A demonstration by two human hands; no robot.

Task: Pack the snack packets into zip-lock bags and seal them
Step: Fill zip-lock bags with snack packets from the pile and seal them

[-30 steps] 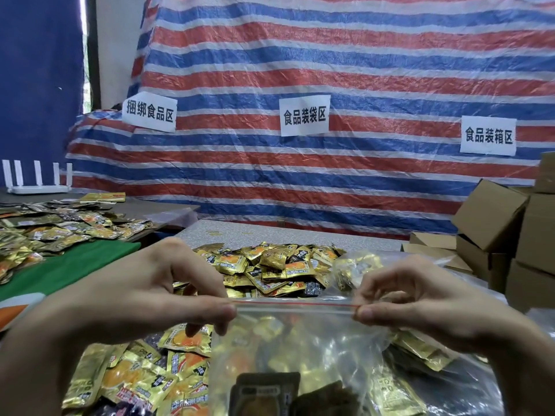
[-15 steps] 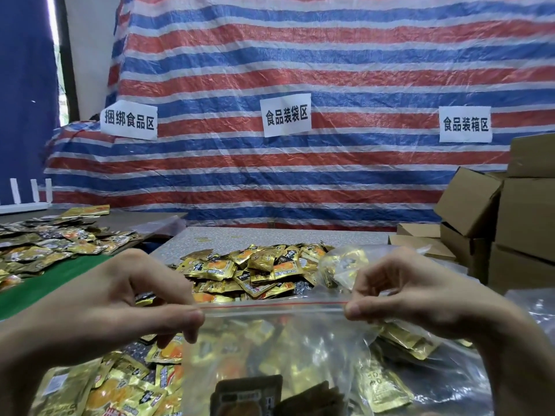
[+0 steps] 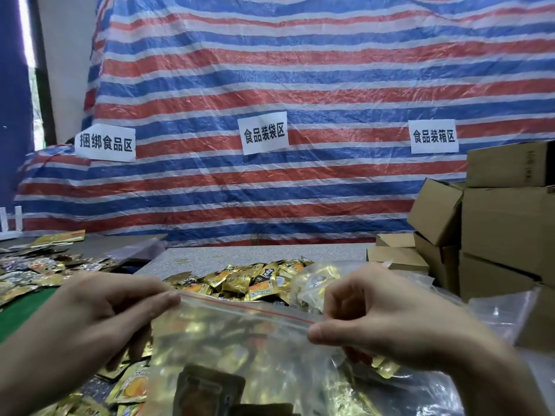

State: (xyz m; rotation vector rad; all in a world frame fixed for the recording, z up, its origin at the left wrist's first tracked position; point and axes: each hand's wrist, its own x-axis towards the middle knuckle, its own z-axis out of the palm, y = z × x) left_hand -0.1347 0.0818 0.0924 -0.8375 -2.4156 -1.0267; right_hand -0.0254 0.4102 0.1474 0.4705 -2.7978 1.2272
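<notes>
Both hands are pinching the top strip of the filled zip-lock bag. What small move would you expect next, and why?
Probably a pinch-and-slide along the red zip strip to press it shut. The left hand and right hand each grip one end of the zip-lock bag, stretching the strip taut between them, and the bag already holds gold snack packets. Whether the strip is already sealed is unclear.

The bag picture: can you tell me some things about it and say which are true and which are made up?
1. Both hands pinch the bag's top strip. True: left hand at one end, right hand at the other.
2. The bag is empty. False: gold packets show through it.
3. Loose packets lie piled behind the bag. True.
4. The boxes are stacked on the left. False: they stand on the right.
5. Three paper signs hang on the striped tarp. True.
</notes>
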